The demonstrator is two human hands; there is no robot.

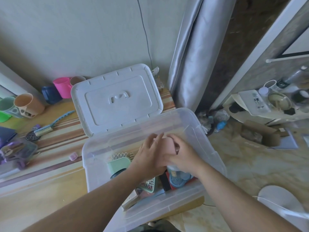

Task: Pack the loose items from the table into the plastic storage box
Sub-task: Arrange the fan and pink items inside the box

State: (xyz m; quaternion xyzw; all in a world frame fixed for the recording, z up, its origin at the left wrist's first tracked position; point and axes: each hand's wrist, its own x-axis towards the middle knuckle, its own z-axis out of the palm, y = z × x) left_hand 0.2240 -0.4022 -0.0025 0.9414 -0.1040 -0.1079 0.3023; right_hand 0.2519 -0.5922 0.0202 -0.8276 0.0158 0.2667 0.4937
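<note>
The clear plastic storage box [207, 148] stands open at the table's right end, its white lid [117, 97] leaning behind it. Both my hands are inside the box, together holding a pale pink cup [168, 144]. My left hand [148, 156] grips its left side and my right hand [182, 154] its right side. Under them lie a green holder [118, 164], a green mesh basket [148, 184], a blue jar [177, 179] and other packed items, partly hidden by my hands.
On the striped table to the left stand a pink cup [62, 87], a dark blue cup [51, 95], a beige cup holder [28, 105], a green cup [6, 104], a brush [50, 126], a small purple case [73, 156] and a tray of clips [16, 151]. Floor clutter lies to the right.
</note>
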